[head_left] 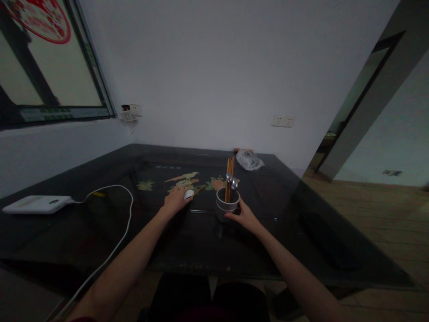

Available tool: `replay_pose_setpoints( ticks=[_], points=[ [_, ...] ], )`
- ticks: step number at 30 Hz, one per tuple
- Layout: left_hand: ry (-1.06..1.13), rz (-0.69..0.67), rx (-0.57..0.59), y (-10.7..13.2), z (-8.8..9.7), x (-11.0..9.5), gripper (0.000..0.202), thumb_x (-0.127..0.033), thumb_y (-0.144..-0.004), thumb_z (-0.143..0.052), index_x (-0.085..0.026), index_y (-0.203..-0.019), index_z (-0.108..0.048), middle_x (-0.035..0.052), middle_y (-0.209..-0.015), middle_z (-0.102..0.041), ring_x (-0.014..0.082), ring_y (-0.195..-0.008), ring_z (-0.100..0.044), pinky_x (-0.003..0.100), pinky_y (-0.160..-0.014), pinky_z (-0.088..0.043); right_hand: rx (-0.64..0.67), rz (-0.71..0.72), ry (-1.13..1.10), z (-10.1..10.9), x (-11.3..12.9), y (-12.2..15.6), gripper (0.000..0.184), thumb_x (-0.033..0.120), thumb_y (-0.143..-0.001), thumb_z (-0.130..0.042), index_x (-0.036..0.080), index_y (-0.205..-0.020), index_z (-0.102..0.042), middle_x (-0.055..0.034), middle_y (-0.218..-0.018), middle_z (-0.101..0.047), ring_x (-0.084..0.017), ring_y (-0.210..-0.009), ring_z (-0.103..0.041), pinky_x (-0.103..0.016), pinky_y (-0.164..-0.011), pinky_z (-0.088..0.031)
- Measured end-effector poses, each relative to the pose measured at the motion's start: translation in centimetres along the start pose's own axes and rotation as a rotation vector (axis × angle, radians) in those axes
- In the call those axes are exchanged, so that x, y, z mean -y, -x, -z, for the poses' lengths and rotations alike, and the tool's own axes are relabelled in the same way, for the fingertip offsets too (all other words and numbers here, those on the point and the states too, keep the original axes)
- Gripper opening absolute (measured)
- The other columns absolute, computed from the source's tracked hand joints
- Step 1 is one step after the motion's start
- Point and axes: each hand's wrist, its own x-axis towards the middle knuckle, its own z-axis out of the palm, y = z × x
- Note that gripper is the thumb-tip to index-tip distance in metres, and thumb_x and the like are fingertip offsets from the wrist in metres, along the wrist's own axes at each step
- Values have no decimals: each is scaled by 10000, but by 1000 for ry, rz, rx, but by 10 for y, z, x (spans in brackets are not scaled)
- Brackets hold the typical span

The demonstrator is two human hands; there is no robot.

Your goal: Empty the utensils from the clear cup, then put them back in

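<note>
1 head-worn view, from above the lap (182, 295), near the dark table (278, 188), facing forward and down, wall (201, 80) beyond

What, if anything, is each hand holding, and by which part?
The right hand holds the round grey metallic cup by its right side. The left hand is at a small white oval object; whether it grips it cannot be told.

Pale wall (201, 80) (dim), dark table (275, 192).

The dark bench (189, 248) is occupied by a white device (36, 205) and cable (132, 202) at left, a metal cup (222, 213) near centre, a plastic bag (248, 160) right of centre, a dark flat object (328, 241) lower right.
</note>
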Motion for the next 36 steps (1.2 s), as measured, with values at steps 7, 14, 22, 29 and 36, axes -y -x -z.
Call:
replay_pose_setpoints(
  ticks=[7,14,22,29,36],
  points=[
    [-8,3,-24,1,2,-3,553,-575,-804,-498,-188,-1201,-499,174,-1170,-527,314,-1028,-569,392,-797,-473,-10,17,-13,-1,2,1,794,317,-634,-783,205,-1325,-409,-122,-1278,-554,-260,-1161,-545,-429,-1002,-422],
    [360,-326,-312,-1,21,-19,320,-337,-852,-522,-200,-1136,-576,99,-1146,-571,233,-1101,-527,361,-926,-427,2,13,-3,-1,3,1,832,319,-636,-785,205,-1352,-378,-128,-1309,-530,-266,-1186,-525,-438,-1010,-410],
    [813,-524,-49,8,56,-89,388,-427,-819,-547,-170,-1102,-615,94,-1122,-634,217,-1012,-600,321,-837,-484,-2,40,-4,-2,5,1,852,308,-639,-786,203,-1367,-356,-129,-1348,-495,-266,-1224,-493,-446,-1039,-379],
    [946,-564,252,0,59,-128,409,-333,-671,-716,-151,-1030,-647,96,-1030,-693,230,-935,-649,326,-828,-498,-5,65,-3,-2,3,1,826,318,-639,-787,211,-1350,-379,-129,-1330,-507,-275,-1221,-494,-462,-1037,-379],
    [936,-423,136,-3,49,-142,405,-223,-591,-768,-149,-975,-662,84,-948,-711,243,-899,-657,342,-832,-503,-16,83,-6,-2,-4,-1,826,324,-632,-793,205,-1341,-386,-123,-1309,-527,-274,-1219,-496,-469,-1051,-358]
  ],
)
